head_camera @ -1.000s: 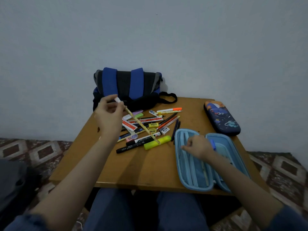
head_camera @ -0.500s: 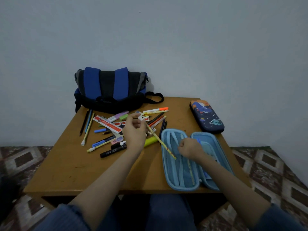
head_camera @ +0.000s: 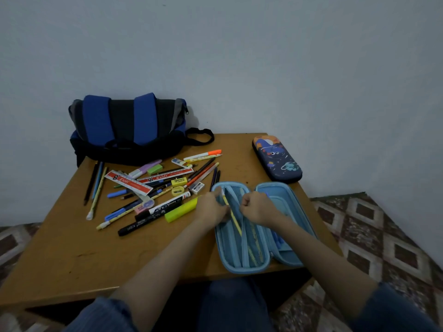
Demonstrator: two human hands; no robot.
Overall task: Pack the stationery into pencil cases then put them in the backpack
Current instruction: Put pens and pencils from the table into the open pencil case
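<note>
Tabletop (head_camera: pixel 72 248) is spread across the lower left and centre of the frame, and everything else is set on it. The blue-and-black backpack (head_camera: pixel 127 125) is stood at its upper left, against the wall; no opening can be made out. The light-blue pencil case (head_camera: pixel 249 269) is laid open at lower centre right. The dark-blue space-print pencil case (head_camera: pixel 276 159) is left shut above it, at the right and apart. The loose stationery pile (head_camera: pixel 153 188) is scattered at centre left, between backpack and open case, with rulers, pens, erasers, a yellow highlighter (head_camera: pixel 181 209) and a black marker (head_camera: pixel 136 226) among it.

The right hand (head_camera: pixel 257 208) is held over the middle of the open case with fingers curled tight. The edge of the inner flap (head_camera: pixel 250 238) appears to be pinched and drawn aside, though the grip itself is hidden. The left hand (head_camera: pixel 212 208) is set at the case's left rim, fingers closed round the yellow pencil (head_camera: pixel 233 219), which is angled down into the left half.

A second ago that pencil was held up above the pile, and half a second ago it was being carried across. Now its lower end is slid inside, while the right hand has been kept on the case throughout. One more piece is judged all but stowed. Most of the pile is yet to be packed, the second case unopened, the backpack untouched.
</note>
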